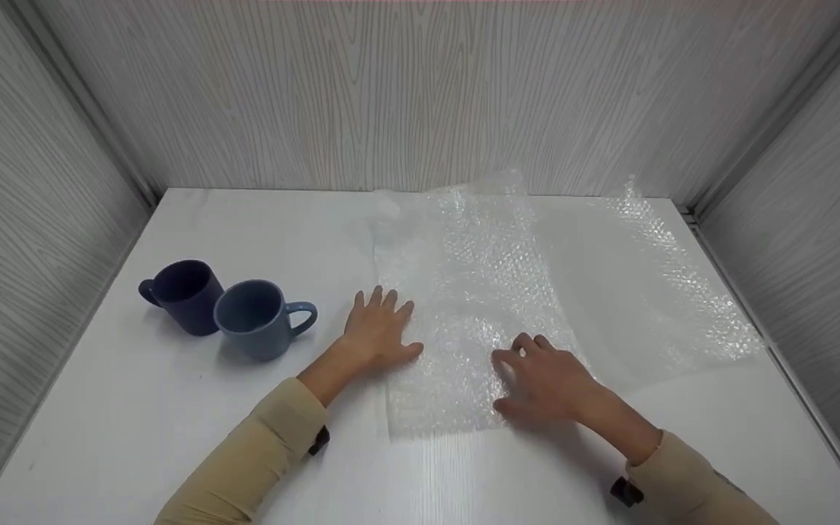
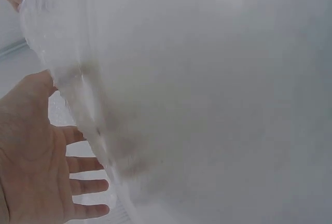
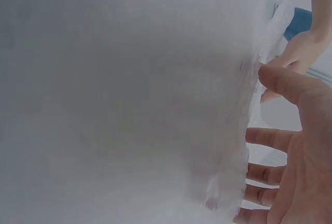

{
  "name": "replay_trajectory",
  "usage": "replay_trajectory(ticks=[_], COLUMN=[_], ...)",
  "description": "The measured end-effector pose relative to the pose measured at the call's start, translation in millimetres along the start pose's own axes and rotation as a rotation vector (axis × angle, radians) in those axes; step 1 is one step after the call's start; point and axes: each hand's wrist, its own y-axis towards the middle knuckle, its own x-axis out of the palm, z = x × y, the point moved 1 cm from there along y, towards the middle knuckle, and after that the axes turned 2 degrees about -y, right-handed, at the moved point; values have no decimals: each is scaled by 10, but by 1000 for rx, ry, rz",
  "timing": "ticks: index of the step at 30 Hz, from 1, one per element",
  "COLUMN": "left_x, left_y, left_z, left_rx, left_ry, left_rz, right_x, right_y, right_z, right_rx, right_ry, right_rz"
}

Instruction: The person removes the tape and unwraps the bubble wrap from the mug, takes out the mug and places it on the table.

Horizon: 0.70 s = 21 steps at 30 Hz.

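A clear sheet of bubble wrap (image 1: 464, 292) lies on the white table in the head view. My left hand (image 1: 380, 332) rests on its left edge with fingers spread. Lower on the sheet, my right hand (image 1: 547, 383) touches the plastic, its fingers slightly bent and the thumb apart from them. In the left wrist view, the left hand (image 2: 39, 156) has straight fingers along the plastic's edge. The right wrist view has the right hand (image 3: 295, 156) with extended fingers at the edge of the plastic. Nothing is gripped in either palm.
A dark blue mug (image 1: 190, 299) and a lighter blue mug (image 1: 256, 321) stand close together left of the left hand. More bubble wrap (image 1: 682, 292) spreads toward the table's right edge; whether it is a separate sheet I cannot tell. Grey wood-grain walls (image 1: 420, 95) enclose the table.
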Motion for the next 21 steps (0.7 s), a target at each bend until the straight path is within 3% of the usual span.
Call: replay_trajectory(ticks=[10, 21], left_x=[-29, -76], left_y=[130, 292], left_z=[-16, -27], left_rx=[1, -8], left_ry=[-44, -17], left_rz=[-20, -14], right_x=[-11, -14], right_y=[46, 146], right_z=[1, 59], right_rx=[16, 42], right_ry=[9, 27], right_rz=[4, 0])
